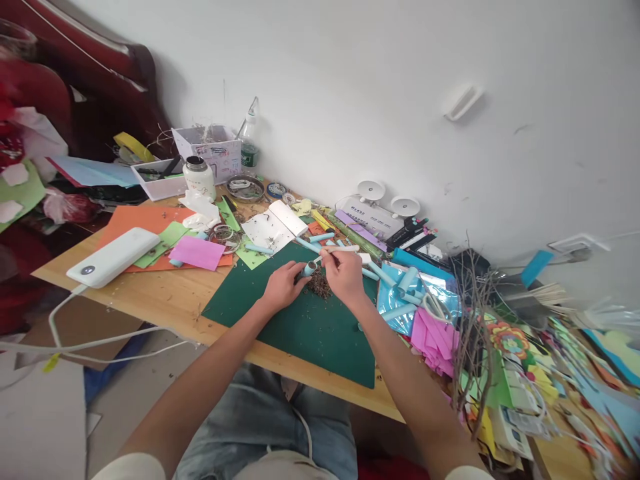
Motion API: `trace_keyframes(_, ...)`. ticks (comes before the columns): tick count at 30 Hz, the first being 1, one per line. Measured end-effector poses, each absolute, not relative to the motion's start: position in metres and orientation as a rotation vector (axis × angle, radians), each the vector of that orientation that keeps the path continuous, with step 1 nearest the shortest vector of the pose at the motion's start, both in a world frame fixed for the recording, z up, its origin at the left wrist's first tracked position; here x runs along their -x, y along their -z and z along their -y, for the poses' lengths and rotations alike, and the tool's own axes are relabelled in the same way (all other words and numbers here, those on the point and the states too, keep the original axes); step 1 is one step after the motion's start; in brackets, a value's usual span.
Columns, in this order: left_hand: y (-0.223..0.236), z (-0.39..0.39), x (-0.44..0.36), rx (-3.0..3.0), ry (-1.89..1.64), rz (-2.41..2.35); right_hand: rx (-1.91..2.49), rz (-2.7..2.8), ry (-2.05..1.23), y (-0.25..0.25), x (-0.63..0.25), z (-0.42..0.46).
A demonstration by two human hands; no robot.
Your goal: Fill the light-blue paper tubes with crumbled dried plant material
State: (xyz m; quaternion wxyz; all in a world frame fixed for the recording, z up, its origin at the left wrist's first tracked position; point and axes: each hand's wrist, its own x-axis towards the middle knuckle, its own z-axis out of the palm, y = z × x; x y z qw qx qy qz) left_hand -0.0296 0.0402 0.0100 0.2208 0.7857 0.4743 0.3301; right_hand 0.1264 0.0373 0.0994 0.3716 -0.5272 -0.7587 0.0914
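Note:
My left hand [286, 287] is closed around a short light-blue paper tube [309, 269], its dark open end tilted up. Close beside it, my right hand [343, 272] pinches a slim white stick-like tool [351, 249]. One end of this tool points at the tube's mouth; its exact kind is not clear. Beneath and between the hands lies a small heap of brown crumbly dried bits [320, 285] on a dark green cutting mat [310, 337]. More light-blue paper tubes [399, 311] lie to the right of my right hand.
A white power bank [114, 257] with a cable, pink paper [197, 252] and an open notebook [275, 227] lie left. A white jar [199, 179] and a bottle [249, 143] stand behind. Bare twigs [473, 327] and pink crepe paper [434, 340] crowd the right.

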Motion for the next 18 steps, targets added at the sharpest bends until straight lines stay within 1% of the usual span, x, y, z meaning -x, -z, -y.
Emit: trace_keyframes(18, -0.0079, -0.0405, 0.0288, -2.174, -0.911, -1.318, 1.334, 1.983, -0.197, -0.0946, -0.1272, -0.0357)
